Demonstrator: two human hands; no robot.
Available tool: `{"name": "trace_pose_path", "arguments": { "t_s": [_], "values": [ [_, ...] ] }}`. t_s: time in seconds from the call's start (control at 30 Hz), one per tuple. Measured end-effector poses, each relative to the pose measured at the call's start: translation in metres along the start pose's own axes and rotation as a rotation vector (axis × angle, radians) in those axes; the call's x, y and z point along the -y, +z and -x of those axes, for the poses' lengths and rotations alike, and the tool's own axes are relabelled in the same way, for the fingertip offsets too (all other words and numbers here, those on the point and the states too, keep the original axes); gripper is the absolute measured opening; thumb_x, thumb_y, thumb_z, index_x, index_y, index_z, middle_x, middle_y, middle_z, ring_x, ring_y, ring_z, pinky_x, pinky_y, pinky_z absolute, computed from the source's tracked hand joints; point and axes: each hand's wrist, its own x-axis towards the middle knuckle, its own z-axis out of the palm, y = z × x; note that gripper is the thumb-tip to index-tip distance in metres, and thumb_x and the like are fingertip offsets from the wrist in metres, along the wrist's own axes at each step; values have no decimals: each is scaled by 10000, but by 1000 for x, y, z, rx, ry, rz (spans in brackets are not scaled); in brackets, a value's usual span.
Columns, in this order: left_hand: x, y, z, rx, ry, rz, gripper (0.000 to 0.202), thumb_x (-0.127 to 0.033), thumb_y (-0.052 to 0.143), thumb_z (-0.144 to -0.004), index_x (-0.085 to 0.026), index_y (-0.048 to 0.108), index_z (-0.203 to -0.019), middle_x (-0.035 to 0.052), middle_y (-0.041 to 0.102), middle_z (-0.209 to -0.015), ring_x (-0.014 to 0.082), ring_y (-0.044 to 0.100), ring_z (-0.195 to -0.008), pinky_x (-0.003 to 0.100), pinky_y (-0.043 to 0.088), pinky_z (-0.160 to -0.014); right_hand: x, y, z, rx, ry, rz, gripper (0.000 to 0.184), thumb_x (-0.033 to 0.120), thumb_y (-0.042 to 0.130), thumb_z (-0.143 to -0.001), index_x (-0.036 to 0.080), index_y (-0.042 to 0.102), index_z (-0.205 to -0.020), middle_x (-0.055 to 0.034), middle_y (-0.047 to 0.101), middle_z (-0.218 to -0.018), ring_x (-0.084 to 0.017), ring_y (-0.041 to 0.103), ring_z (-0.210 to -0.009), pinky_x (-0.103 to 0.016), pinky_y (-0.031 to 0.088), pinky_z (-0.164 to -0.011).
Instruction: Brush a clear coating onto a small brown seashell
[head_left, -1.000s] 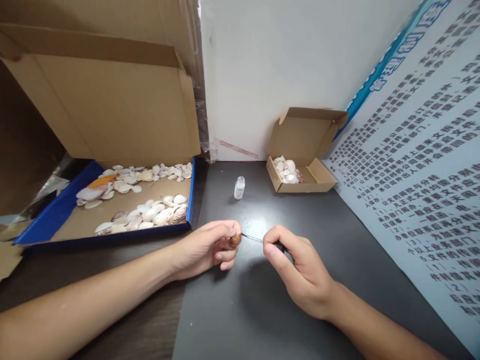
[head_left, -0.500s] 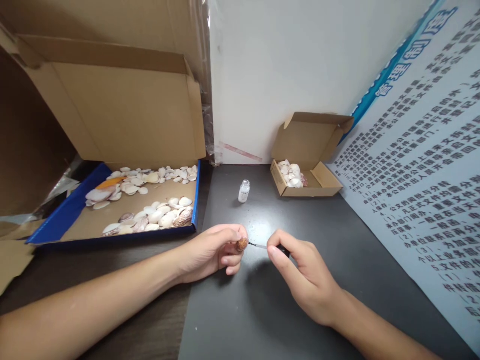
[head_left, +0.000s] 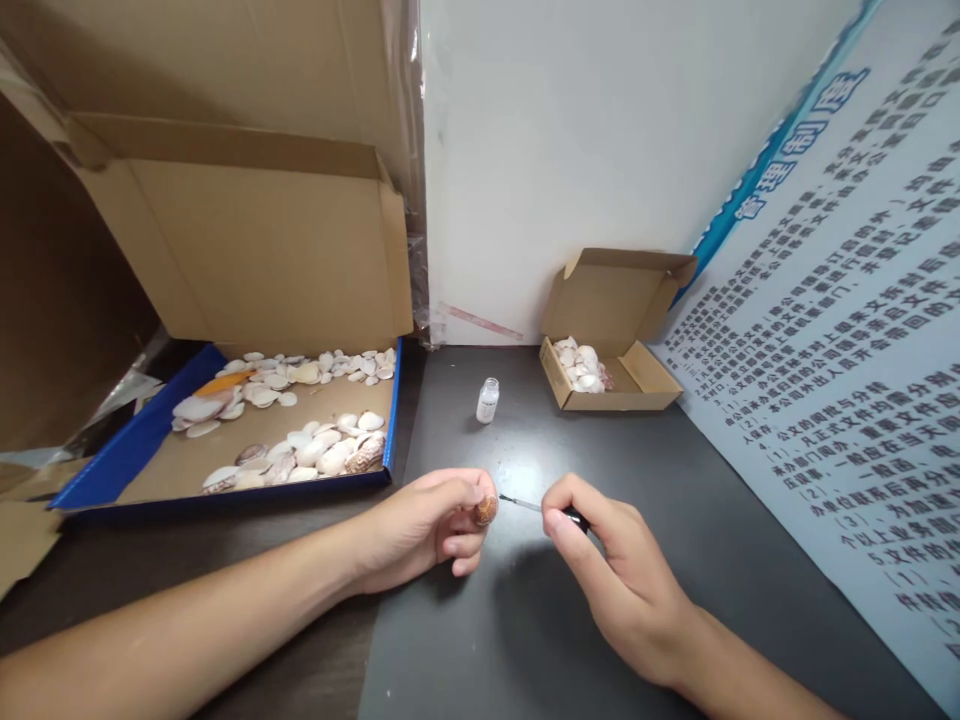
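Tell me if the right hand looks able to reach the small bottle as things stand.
Likely yes: nothing visible blocks the way from the right hand to the small bottle, which stands ahead and to its left. The thin brush in that hand's grip might hamper grasping, though.

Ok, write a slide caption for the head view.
Left hand holding a small rounded brown object, right hand a thin black-handled brush; a small whitish bottle stands beyond.

Brush handle (head_left: 576, 518) (mostly) behind fingers (head_left: 574, 490)
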Motion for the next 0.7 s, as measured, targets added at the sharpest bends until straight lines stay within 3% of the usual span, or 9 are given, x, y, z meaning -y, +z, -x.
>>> {"name": "trace_pose_path", "arguments": {
  "t_s": [0.33,0.57,0.7],
  "values": [
    [-1,2,0,-8,2,-15,192,-295,626,-831,-170,506,-748,-70,357,-577,60,318,-466,213,385,-505,-2,3,0,107,-44,-6,193,261,391,-1015,209,467,-845,44,451,-658,-109,426,-571,-235,341,-563],
    [0,1,0,-1,3,6,208,-301,670,-799,-168,513,-767,-52,428,-629,56,333,-474,218,380,-507,2,2,0,143,-41,5,191,265,392,-1011,207,464,-844,46,439,-655,-108,414,-574,-238,329,-568],
    [0,2,0,-19,14,9,183,-277,652,-804,-166,521,-741,-63,374,-583,61,314,-471,211,370,-505,4,1,0,154,-9,29,228,271,392,-1015,205,443,-803,53,420,-630,-102,397,-555,-240,302,-552]
  ]
}}
